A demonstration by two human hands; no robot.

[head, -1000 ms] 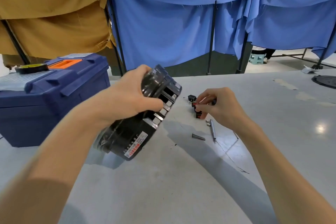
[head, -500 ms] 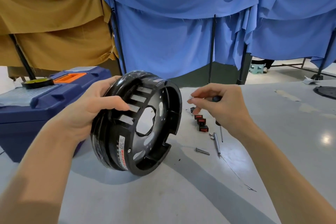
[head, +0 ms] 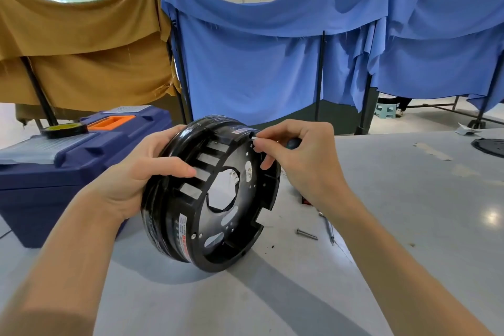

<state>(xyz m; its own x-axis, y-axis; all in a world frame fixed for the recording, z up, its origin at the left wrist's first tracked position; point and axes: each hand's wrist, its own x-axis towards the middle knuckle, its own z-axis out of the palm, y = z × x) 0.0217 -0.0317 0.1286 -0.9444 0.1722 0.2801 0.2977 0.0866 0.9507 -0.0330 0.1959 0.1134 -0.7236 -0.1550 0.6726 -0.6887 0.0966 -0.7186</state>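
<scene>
I am working at a grey table (head: 409,199), a brown cloth (head: 81,49) and blue cloths (head: 259,63) hanging behind, a blue toolbox (head: 81,172) sitting at the left. My left hand (head: 136,172) is gripping the black wheel (head: 163,213), fingers clamped over its rim. The wheel is standing on edge mid-table, its open side facing right and its axis lying roughly level. My right hand (head: 305,166) is curling round a screwdriver (head: 294,142) at the top rim

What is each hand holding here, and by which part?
Left hand grips the black wheel-shaped housing by its outer rim, thumb over the slotted wall. Right hand pinches a small screwdriver near its tip, at the housing's top edge.
</scene>
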